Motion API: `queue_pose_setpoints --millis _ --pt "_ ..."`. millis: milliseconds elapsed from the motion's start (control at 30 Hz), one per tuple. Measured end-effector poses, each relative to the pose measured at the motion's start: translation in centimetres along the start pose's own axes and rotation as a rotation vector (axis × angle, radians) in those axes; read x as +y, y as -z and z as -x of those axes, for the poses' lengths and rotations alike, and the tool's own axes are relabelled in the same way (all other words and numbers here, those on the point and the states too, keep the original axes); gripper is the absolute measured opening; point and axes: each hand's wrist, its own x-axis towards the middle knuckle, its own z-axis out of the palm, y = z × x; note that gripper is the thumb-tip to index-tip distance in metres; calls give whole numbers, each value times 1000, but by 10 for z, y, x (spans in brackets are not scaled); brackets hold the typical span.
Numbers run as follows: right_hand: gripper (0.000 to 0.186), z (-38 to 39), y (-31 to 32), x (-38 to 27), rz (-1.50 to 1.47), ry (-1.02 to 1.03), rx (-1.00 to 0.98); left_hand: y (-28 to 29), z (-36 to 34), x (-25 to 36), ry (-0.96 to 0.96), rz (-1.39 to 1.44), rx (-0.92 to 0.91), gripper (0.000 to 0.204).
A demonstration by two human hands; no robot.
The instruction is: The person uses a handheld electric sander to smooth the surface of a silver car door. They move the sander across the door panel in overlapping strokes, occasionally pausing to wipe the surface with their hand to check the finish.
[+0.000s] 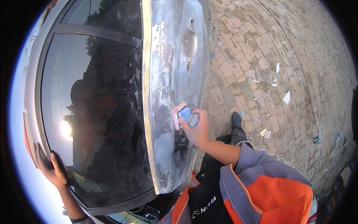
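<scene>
My right hand (197, 127) is closed around a blue-and-grey sander (187, 115) with a pink-edged square pad, which lies on the patchy grey-blue car door (164, 142). Above it on that door are handle recesses (190, 43). A pale yellow masking strip (147, 93) runs along the door beside the dark, reflective side window (93, 149). At the far left, my left hand (52, 168) rests against the roof edge (40, 112) by the window frame, with its fingers stretched out.
Brick paving (246, 63) spreads to the right, with paper scraps (286, 98), a dark cable and coiled lines (276, 158). My shoe (236, 120) stands beside the door. Another dark window (104, 15) is at the top.
</scene>
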Motion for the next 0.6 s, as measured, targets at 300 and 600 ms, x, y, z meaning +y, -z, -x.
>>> queue_pose_setpoints --millis 300,600 --pt "60 -66 18 -65 239 342 -136 6 4 -14 28 -170 -40 62" --pt "57 -79 18 -77 298 471 -109 7 5 -15 71 -49 -47 60"
